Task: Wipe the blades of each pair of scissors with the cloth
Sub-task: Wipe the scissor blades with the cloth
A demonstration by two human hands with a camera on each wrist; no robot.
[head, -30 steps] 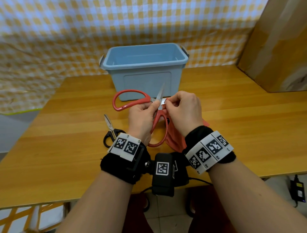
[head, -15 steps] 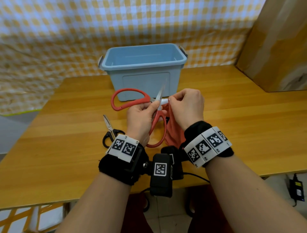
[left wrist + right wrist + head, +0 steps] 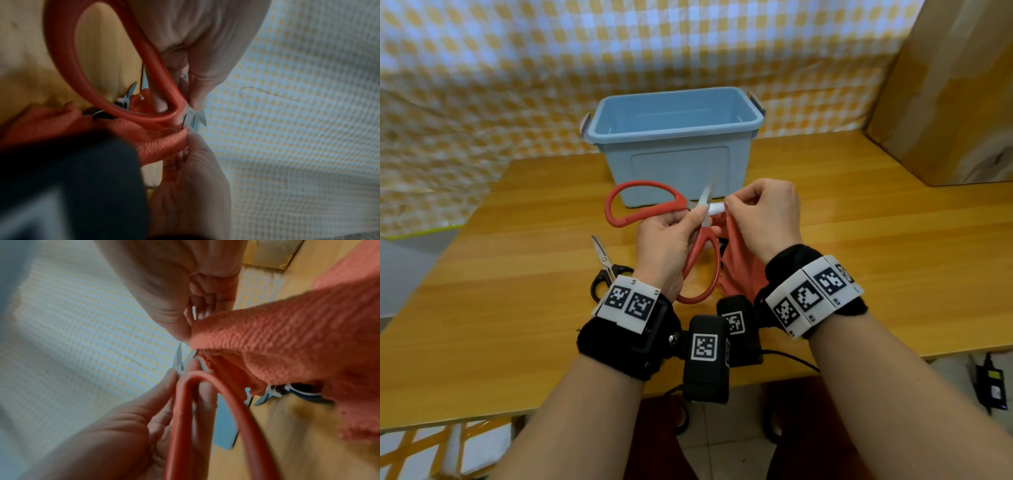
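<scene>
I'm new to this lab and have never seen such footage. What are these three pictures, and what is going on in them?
No machine here: a person wears cameras. One on the head looks down at both hands; one on each wrist looks along the fingers. The left hand grips the red scissors, blades open. The right hand pinches an orange cloth round one blade. On the wooden table lie black scissors and a blue bin.

No words, brands or numbers can be read anywhere. The only signs are black-and-white square code markers on the wristbands (image 3: pixel 628 301) behind each hand, and on the black camera units (image 3: pixel 705 346) between the wrists.
</scene>
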